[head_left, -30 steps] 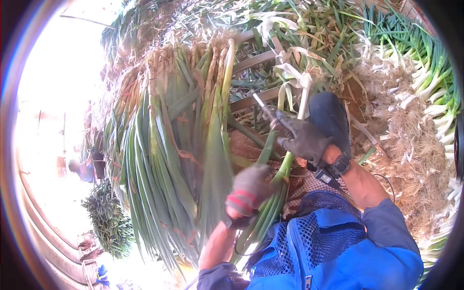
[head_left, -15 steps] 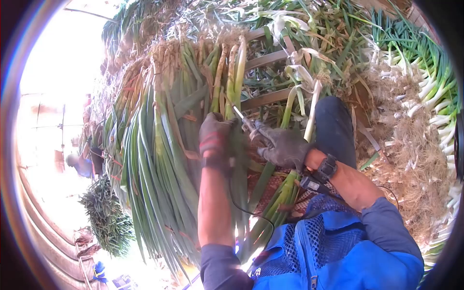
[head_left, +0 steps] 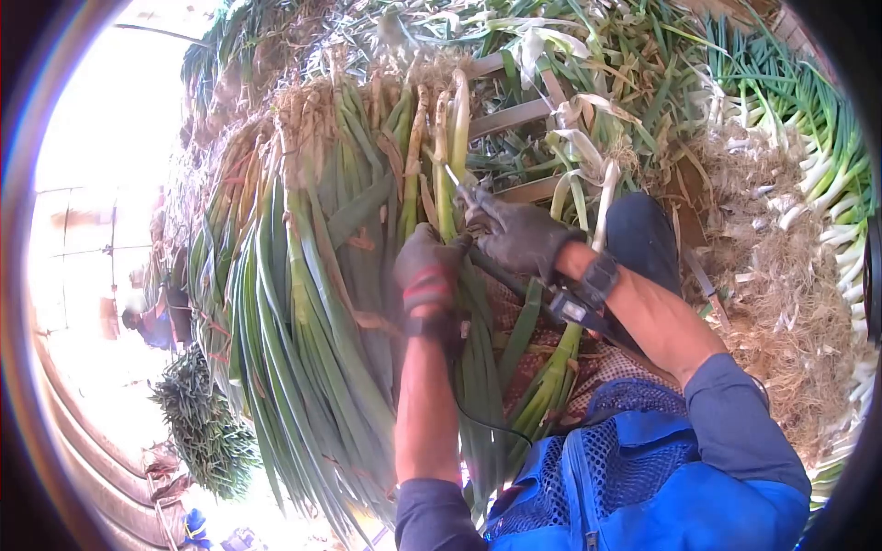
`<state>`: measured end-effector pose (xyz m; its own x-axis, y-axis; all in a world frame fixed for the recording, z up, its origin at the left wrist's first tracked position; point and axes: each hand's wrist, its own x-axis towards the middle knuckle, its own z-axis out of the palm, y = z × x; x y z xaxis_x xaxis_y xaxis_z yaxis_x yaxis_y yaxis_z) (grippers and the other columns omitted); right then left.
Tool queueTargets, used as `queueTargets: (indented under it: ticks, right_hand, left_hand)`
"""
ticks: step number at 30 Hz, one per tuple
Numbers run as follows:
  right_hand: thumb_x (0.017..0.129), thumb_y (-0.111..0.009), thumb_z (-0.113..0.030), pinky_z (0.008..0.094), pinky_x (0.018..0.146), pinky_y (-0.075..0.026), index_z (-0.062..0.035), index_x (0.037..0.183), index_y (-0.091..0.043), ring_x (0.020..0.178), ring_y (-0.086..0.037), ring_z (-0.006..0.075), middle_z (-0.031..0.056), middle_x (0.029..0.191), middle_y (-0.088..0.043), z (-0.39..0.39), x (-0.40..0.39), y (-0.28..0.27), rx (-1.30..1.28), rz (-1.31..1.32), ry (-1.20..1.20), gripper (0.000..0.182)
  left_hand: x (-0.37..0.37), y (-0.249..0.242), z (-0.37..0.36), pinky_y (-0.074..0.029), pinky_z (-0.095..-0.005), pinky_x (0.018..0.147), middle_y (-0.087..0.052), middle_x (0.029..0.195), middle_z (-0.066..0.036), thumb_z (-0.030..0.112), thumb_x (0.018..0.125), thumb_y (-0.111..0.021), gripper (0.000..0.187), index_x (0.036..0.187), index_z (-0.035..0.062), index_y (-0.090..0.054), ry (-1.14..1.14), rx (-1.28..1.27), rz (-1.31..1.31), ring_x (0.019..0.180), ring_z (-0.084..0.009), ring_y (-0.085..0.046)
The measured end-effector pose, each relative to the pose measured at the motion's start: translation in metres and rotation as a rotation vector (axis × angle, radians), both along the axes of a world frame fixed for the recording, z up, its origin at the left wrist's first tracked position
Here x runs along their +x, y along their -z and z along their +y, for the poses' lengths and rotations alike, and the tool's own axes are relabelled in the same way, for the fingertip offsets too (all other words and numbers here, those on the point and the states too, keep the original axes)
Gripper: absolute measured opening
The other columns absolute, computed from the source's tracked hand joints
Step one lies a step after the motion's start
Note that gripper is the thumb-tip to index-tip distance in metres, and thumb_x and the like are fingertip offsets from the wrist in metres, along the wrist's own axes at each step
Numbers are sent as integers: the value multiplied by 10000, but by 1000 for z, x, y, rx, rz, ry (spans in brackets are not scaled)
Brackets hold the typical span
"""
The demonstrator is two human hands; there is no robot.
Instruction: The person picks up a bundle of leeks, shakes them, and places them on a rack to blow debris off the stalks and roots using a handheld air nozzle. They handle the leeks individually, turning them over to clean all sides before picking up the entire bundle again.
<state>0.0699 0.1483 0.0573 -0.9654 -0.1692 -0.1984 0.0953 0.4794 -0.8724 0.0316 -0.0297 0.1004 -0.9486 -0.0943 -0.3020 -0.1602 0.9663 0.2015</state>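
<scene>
My left hand (head_left: 428, 266), in a dark glove with red bands, is closed on the leaves of a green onion (head_left: 445, 197) at the right side of a big pile of onions (head_left: 303, 239). Just right of it, my gloved right hand (head_left: 519, 237) is wrapped round a thin metal tool (head_left: 452, 174), whose tip points up and left against the onion stalk. The fingertips of both hands are close together. A peeled onion with a white stem (head_left: 606, 204) lies right of my right hand, near my knee.
Roots and trimmings (head_left: 763, 303) cover the ground at the right, beside a row of white-stemmed onions (head_left: 818, 165). A blade (head_left: 706, 286) lies by my knee. Metal slats (head_left: 510, 118) run beyond my hands. Another person (head_left: 152, 321) is at the far left.
My left hand has moved slightly right and down. My right hand has moved up and left, bringing the tool against the onion stalk and the two hands closer together.
</scene>
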Motion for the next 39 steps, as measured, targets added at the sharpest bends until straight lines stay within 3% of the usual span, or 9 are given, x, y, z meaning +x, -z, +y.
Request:
queueTargets:
  ticks: [9,13,16,17,18,25,33,36,39]
  right_hand:
    - [901,-625,-271,413,1065,-515,-65,1583,-396,1247,-641,389,214,1452,-599,7,-97,26,89,144,88,748]
    - [906,-648,-276,412,1003,-546,-125,1597,-388,1170,-688,361,198,1399,-647,18,-147,28,201,-167,121,754]
    - [892,-687,-255,380,994,-541,-104,1590,-403,1171,-696,306,193,1384,-664,23,-144,75,-33,108,35,769]
    - [886,-719,-243,359,1001,-535,-71,1575,-417,1182,-693,271,181,1398,-661,21,-136,80,-10,70,-17,772]
    - [885,-709,-294,419,992,-547,-108,1534,-481,1142,-684,397,215,1350,-665,27,-105,47,22,12,1,713]
    - [925,-719,-199,365,1049,-512,-66,1602,-365,1229,-663,239,216,1403,-637,47,75,5,-318,59,-106,776]
    - [933,-718,-163,327,1062,-497,-48,1633,-297,1246,-645,182,141,1361,-671,69,171,-32,-163,-87,-44,825]
    - [938,-696,-138,336,1058,-506,-65,1645,-268,1242,-653,197,144,1374,-666,75,184,-44,-204,-8,-129,831]
    - [924,-700,-255,419,980,-549,-70,1619,-324,1133,-688,355,233,1276,-680,60,176,-14,-224,64,-69,812]
  left_hand:
    - [0,4,0,-535,-477,838,-756,968,-185,484,794,-850,504,1034,62,-711,52,10,34,965,-388,-721]
    - [5,5,0,-540,-477,868,-756,1026,-183,469,794,-856,536,1107,65,-696,69,-17,31,993,-402,-716]
    - [13,2,-2,-546,-474,891,-751,1072,-193,444,779,-873,596,1185,57,-669,75,-13,37,1013,-412,-712]
    - [16,4,-3,-548,-474,898,-749,1087,-199,432,773,-880,619,1208,53,-658,77,1,38,1023,-413,-710]
    - [19,5,-3,-549,-473,904,-746,1103,-206,419,766,-887,642,1232,48,-647,81,16,39,1033,-415,-709]
    - [45,-24,20,-561,-477,900,-741,1088,-243,389,771,-874,588,1162,13,-648,160,53,2,1044,-419,-710]
    - [92,-33,19,-566,-421,911,-766,1046,-206,265,729,-925,626,1218,-15,-651,115,107,-37,990,-343,-745]
    - [104,-35,17,-582,-390,870,-774,1017,-185,191,736,-919,603,1223,-30,-641,106,232,0,952,-296,-755]
    - [100,-39,21,-597,-360,817,-776,1016,-162,153,747,-906,602,1245,-39,-627,54,362,-68,935,-239,-755]
